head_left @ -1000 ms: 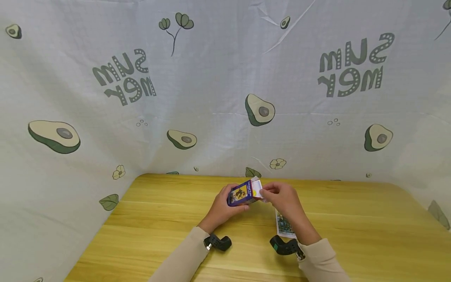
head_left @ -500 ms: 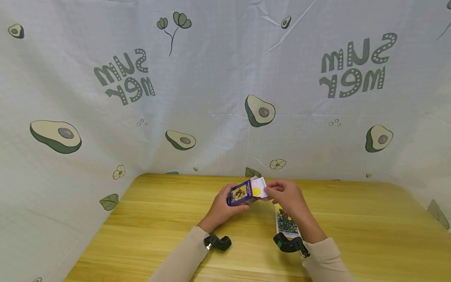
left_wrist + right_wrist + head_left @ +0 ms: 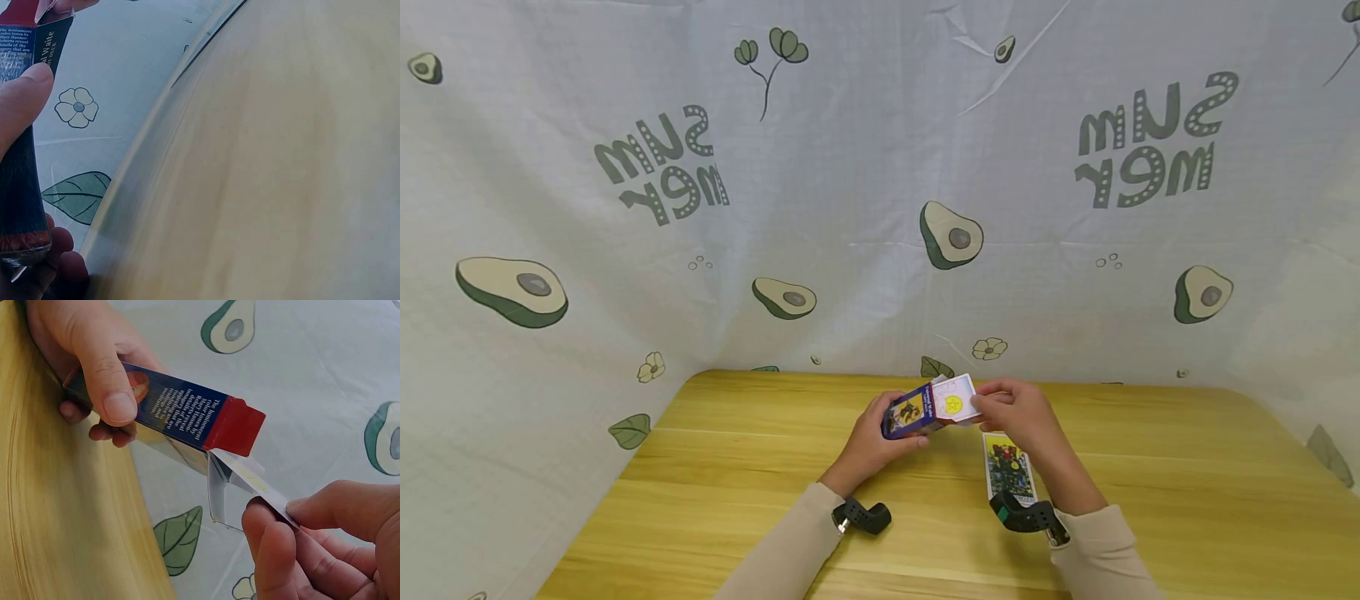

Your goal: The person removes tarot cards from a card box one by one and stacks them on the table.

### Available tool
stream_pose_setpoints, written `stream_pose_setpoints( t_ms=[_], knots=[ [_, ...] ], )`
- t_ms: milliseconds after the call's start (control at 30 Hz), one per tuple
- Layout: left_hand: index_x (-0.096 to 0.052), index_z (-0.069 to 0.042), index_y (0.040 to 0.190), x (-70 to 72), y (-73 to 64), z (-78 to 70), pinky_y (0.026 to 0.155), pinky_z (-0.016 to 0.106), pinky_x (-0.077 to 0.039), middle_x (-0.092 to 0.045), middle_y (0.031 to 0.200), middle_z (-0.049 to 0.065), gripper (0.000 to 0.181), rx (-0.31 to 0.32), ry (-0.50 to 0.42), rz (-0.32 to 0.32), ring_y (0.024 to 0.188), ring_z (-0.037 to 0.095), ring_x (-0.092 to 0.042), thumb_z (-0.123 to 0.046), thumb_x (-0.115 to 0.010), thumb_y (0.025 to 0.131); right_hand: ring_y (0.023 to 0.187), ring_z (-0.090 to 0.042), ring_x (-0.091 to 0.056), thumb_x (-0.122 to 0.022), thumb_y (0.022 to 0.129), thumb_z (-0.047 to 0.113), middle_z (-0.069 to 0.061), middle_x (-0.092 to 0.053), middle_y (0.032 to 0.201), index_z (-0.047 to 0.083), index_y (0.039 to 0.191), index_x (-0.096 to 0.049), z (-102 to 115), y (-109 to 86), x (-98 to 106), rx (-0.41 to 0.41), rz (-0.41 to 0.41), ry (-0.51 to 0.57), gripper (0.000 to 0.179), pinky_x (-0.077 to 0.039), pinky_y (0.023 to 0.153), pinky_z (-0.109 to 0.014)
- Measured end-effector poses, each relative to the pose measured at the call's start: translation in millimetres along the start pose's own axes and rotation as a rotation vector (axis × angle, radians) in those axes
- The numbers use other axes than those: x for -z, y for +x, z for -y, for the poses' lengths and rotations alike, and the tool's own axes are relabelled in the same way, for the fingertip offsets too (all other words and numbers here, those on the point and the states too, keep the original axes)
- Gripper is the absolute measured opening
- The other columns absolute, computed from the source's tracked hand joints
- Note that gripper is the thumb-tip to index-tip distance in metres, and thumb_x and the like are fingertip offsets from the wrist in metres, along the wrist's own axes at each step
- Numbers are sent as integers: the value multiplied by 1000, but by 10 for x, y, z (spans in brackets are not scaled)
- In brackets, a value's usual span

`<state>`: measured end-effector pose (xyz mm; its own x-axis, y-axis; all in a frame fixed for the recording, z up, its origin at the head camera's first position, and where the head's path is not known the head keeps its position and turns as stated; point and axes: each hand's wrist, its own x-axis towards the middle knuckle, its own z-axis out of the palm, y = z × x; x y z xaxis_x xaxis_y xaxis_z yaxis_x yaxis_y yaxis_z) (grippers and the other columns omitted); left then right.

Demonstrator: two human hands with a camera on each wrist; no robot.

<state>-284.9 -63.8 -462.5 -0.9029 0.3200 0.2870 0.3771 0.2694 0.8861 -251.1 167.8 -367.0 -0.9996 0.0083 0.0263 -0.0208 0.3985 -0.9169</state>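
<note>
- Box of cards (image 3: pixel 908 414), dark blue with a yellow picture panel, is held up over the table (image 3: pixel 737 500), tilted, its open end turned toward the right hand (image 3: pixel 1024 421).
- Left hand (image 3: pixel 867 443) grips the closed end of the box: the thumb (image 3: pixel 119 406) lies across a narrow side printed with small text, and the other fingers curl round below it.
- Right hand pinches the free end of a white card (image 3: pixel 953 400) between thumb and index finger; the other fingers are bent in behind.
- That white card juts out of the box's open end, one part of it inside — a yellow disc shows on its face. Whether it is a single card or several together I cannot tell.
- Red flap (image 3: pixel 239 428) stands out from the mouth of the box, with a whitish flap (image 3: pixel 217 494) folded away on another side.
- Picture card (image 3: pixel 1006 463), yellow at the top and dark green lower down, lies face up on the wooden tabletop below the right hand — its lower end is partly hidden by the black device (image 3: pixel 1021 512) on the right wrist.
- Second black device (image 3: pixel 870 517) sits at the left wrist, beside a beige sleeve (image 3: pixel 790 546).
- Pale curtain (image 3: pixel 850 167) with avocados, leaves and mirrored "Summer" lettering hangs behind the table.
</note>
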Motion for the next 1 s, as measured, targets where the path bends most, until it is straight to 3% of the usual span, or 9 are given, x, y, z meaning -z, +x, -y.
stream_pose_setpoints(
  t_ms=[400, 767, 1000],
  knots=[
    [-45, -23, 136, -2, -15, -16, 91, 31, -45, -50, 124, -2, 68, 6, -13, -1, 108, 15, -50, -37, -80, 79, 72, -23, -70, -59, 95, 16, -23, -68, 102, -7, 120, -52, 15, -45, 66, -34, 14, 84, 34, -56, 68, -32],
    [-45, -23, 137, -4, -40, -19, 89, 33, -45, -50, 125, 0, 67, -3, -28, -3, 107, 18, -49, -26, -80, 80, 76, -29, -71, -49, 99, 10, -23, -68, 93, -11, 125, -42, 25, -76, 158, -58, 42, 129, 34, -56, 70, -37],
    [-46, -26, 135, 2, -52, -38, 90, 30, -45, -51, 123, -4, 66, 15, -13, 8, 106, 13, -50, -35, -80, 79, 77, -28, -71, -45, 101, 8, -22, -67, 94, -12, 127, -37, 39, -107, 201, -58, 47, 142, 35, -56, 69, -32]
  ],
)
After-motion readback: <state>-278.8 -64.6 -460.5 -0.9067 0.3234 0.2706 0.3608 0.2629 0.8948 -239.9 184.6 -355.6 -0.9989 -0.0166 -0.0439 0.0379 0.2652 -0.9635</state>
